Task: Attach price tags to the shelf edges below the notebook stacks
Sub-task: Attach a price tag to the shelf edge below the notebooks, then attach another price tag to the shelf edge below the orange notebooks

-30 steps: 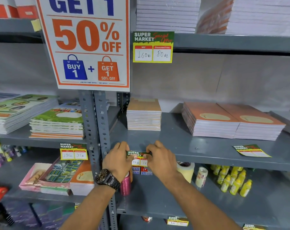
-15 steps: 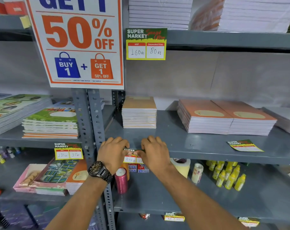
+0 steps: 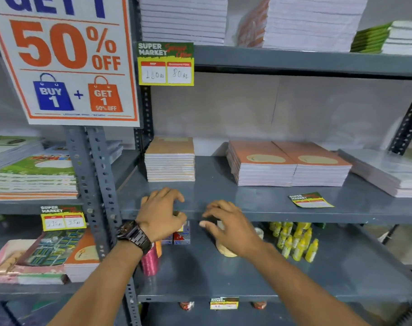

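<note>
My left hand (image 3: 159,214) lies over the front edge of the grey middle shelf (image 3: 259,209), below the small tan notebook stack (image 3: 169,161). It covers the price tag (image 3: 182,228) held against the edge, and only a sliver of the tag shows by the thumb. My right hand (image 3: 231,225) hovers just to the right, fingers spread, holding nothing. Two orange notebook stacks (image 3: 287,165) sit further right on the same shelf. A loose price tag (image 3: 311,200) lies flat in front of them.
Tags hang on the upper shelf edge (image 3: 165,64), the left shelf edge (image 3: 63,218) and the lower shelf edge (image 3: 224,303). A 50% OFF poster (image 3: 66,62) covers the upright. Below are a tape roll (image 3: 226,252), yellow bottles (image 3: 294,243) and a pink spool (image 3: 149,262).
Both hands were holding the tag on the shelf edge. My right hand has now let go and moved off to the right with its fingers spread. My left hand stays over the tag.
</note>
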Tool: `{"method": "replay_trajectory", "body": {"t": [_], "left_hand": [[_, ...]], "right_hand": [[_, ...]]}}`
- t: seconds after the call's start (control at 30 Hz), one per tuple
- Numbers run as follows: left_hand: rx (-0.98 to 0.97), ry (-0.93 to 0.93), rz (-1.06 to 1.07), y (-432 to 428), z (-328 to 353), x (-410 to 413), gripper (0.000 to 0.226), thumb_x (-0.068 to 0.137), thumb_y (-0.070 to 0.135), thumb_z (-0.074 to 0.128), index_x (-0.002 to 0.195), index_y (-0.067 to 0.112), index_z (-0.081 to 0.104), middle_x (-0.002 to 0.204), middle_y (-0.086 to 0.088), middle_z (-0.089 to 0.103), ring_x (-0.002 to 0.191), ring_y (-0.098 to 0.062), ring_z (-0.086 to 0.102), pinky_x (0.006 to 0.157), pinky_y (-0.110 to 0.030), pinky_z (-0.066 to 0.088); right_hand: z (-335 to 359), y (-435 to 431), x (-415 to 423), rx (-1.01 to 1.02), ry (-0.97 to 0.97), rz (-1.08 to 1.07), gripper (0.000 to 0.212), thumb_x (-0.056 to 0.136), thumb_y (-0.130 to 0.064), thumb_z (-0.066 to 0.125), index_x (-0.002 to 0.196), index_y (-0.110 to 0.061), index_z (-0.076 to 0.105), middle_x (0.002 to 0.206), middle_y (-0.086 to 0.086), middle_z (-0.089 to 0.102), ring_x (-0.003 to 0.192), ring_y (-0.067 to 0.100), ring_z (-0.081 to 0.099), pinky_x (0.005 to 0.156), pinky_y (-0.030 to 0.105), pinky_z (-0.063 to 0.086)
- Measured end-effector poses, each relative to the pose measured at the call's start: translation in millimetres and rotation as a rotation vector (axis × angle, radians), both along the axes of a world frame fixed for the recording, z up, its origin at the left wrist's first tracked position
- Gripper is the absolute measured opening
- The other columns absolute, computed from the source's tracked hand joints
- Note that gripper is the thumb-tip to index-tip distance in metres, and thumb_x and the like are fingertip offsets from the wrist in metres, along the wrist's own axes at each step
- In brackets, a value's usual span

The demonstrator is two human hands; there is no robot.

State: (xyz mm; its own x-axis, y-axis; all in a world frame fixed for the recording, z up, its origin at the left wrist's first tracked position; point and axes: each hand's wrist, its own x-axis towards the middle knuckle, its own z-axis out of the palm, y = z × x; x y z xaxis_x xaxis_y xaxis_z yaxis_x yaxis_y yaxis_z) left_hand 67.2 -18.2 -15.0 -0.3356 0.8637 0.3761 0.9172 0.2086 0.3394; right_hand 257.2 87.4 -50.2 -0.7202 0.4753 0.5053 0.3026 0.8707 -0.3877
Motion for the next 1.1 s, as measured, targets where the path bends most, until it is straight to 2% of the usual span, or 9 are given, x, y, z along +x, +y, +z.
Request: {"method": "replay_trajectory", "body": {"t": [0.1, 0.23, 0.37, 0.5, 0.6, 0.7, 0.83, 1.0, 1.1], "left_hand": [[0.063, -0.068, -0.145, 31, 2, 35, 0.033, 0.071, 0.032, 0.054, 0.103, 0.03, 0.058, 0.111, 0.005, 0.059, 0.109, -0.022, 0.051, 0.095, -0.04, 0.042], [0.032, -0.139, -0.241, 79, 11, 87, 0.029, 0.082, 0.027, 0.059, 0.11, 0.023, 0.059, 0.117, -0.003, 0.059, 0.11, -0.022, 0.054, 0.097, -0.036, 0.044], [-0.04, -0.198, -0.298, 124, 23, 135, 0.03, 0.086, 0.025, 0.061, 0.114, 0.018, 0.056, 0.12, -0.005, 0.059, 0.11, -0.021, 0.056, 0.094, -0.031, 0.045], [-0.116, -0.247, -0.29, 163, 28, 175, 0.034, 0.085, 0.022, 0.062, 0.118, 0.021, 0.054, 0.12, -0.006, 0.06, 0.107, -0.023, 0.057, 0.095, -0.038, 0.049], [-0.151, -0.267, -0.235, 188, 26, 202, 0.038, 0.086, 0.024, 0.062, 0.122, 0.024, 0.052, 0.123, -0.005, 0.061, 0.108, -0.026, 0.058, 0.093, -0.039, 0.049], [-0.187, -0.269, -0.18, 211, 18, 227, 0.039, 0.085, 0.028, 0.06, 0.123, 0.024, 0.052, 0.125, -0.007, 0.062, 0.11, -0.026, 0.059, 0.095, -0.038, 0.05], [-0.221, -0.217, -0.111, 229, 5, 253, 0.047, 0.082, 0.043, 0.058, 0.125, 0.025, 0.051, 0.124, -0.005, 0.064, 0.111, -0.028, 0.059, 0.095, -0.042, 0.049], [-0.287, -0.045, -0.053, 236, 2, 270, 0.05, 0.086, 0.045, 0.052, 0.132, 0.026, 0.045, 0.13, -0.007, 0.057, 0.116, -0.033, 0.053, 0.096, -0.047, 0.045], [-0.304, -0.099, -0.037, 239, 7, 271, 0.05, 0.086, 0.04, 0.058, 0.133, 0.028, 0.044, 0.131, -0.011, 0.049, 0.119, -0.034, 0.049, 0.098, -0.048, 0.044]], "right_hand": [[12, 29, 40, 0.009, 0.121, -0.104, 0.013, 0.09, -0.022, 0.054, 0.094, -0.021, 0.066, 0.101, -0.003, 0.065, 0.095, 0.021, 0.059, 0.085, 0.04, 0.049], [34, 77, 95, 0.048, 0.175, -0.267, 0.022, 0.086, -0.003, 0.057, 0.101, -0.013, 0.068, 0.102, 0.007, 0.066, 0.094, 0.028, 0.059, 0.084, 0.034, 0.046], [46, 127, 145, 0.001, 0.171, -0.332, 0.02, 0.086, -0.007, 0.062, 0.103, -0.017, 0.067, 0.103, 0.006, 0.064, 0.096, 0.03, 0.059, 0.086, 0.033, 0.043], [51, 163, 190, -0.074, 0.072, -0.327, 0.019, 0.085, -0.014, 0.066, 0.104, -0.017, 0.068, 0.111, 0.005, 0.061, 0.106, 0.027, 0.056, 0.088, 0.027, 0.037], [48, 184, 214, -0.146, -0.035, -0.326, 0.026, 0.085, -0.024, 0.068, 0.109, -0.016, 0.066, 0.119, 0.007, 0.061, 0.112, 0.025, 0.055, 0.09, 0.029, 0.04], [46, 199, 231, -0.215, -0.141, -0.316, 0.035, 0.085, -0.03, 0.067, 0.117, -0.017, 0.06, 0.119, 0.009, 0.062, 0.108, 0.029, 0.057, 0.089, 0.036, 0.045], [44, 207, 242, -0.247, -0.214, -0.31, 0.047, 0.083, -0.032, 0.067, 0.127, -0.019, 0.053, 0.119, 0.01, 0.064, 0.103, 0.029, 0.059, 0.08, 0.031, 0.043], [45, 210, 240, -0.319, -0.174, -0.265, 0.051, 0.077, -0.028, 0.072, 0.124, -0.02, 0.056, 0.114, 0.005, 0.066, 0.101, 0.026, 0.061, 0.077, 0.03, 0.045], [45, 208, 237, -0.334, -0.087, -0.238, 0.049, 0.073, -0.018, 0.075, 0.12, -0.017, 0.058, 0.109, 0.005, 0.067, 0.098, 0.023, 0.062, 0.077, 0.027, 0.044]]}}
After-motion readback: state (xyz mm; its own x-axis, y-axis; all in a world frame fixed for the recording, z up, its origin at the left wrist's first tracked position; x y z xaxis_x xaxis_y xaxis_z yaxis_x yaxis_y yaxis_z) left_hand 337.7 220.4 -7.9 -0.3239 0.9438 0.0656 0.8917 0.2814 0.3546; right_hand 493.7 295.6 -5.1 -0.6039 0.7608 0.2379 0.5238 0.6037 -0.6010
